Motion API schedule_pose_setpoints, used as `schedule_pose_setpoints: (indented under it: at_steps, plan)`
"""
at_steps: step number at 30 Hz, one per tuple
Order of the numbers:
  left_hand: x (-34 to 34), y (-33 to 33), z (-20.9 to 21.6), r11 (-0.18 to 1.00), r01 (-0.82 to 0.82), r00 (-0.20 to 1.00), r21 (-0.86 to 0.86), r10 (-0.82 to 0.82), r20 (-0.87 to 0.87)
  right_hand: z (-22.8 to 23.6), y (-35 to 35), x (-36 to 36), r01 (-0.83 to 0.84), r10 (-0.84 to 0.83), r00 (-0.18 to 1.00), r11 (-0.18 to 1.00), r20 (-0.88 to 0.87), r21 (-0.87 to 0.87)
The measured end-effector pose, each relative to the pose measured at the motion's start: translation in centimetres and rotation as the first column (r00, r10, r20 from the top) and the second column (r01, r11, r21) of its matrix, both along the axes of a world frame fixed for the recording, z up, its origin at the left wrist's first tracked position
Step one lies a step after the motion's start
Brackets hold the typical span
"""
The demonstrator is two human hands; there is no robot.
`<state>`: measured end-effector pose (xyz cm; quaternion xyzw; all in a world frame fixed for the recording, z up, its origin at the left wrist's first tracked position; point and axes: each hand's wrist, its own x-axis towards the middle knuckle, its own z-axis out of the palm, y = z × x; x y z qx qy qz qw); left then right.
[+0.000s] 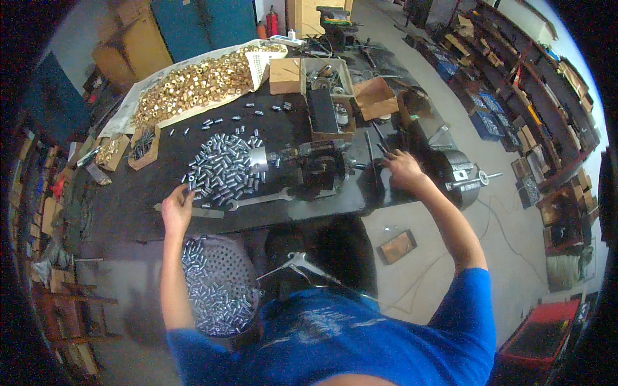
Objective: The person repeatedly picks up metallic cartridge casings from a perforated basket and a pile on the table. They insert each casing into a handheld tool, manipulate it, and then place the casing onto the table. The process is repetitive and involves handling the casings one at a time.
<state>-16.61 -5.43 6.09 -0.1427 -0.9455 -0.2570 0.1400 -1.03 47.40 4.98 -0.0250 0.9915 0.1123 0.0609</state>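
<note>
At the left edge of a pile of small silvery metal cylinders (222, 168), my left hand (176, 207) pinches one metal cylinder (191, 184) between thumb and fingers. My right hand (404, 170) is at the right side of the bench, its fingers bent together beside slim dark rod-like tools (381, 136); what they grip is too dark to make out. Between my hands stands a dark bench machine (318, 168), with a bright round metal part (258, 159) at its left end against the pile. A spanner (262, 199) lies in front of it.
A perforated basket (241, 254) of cylinders sits below the bench edge, beside an air blow gun (302, 264). Brass-coloured nuts (193, 87) cover a white sheet at the back left. Boxes (285, 76) stand behind the machine; a round metal chuck (458, 177) is at right.
</note>
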Motion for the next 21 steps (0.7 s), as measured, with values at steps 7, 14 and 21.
schedule_pose_setpoints:
  at_steps: [7,14,21]
  plan:
    - [7.3,0.2,-0.9,0.621,0.129,0.871,0.773,-0.444,0.211,2.5,-5.6,4.7,-0.086,-0.196,0.953,0.555,-0.23,-0.827]
    - [15.1,11.0,2.4,0.688,0.708,0.704,0.159,-0.673,-0.224,-5.3,-23.9,8.7,0.075,-0.039,0.984,-0.796,0.174,-0.6]
    - [14.1,3.8,-2.7,0.961,0.221,0.956,0.168,-0.247,0.16,-14.4,-25.8,9.1,0.275,-0.254,0.952,0.455,0.173,-0.847]
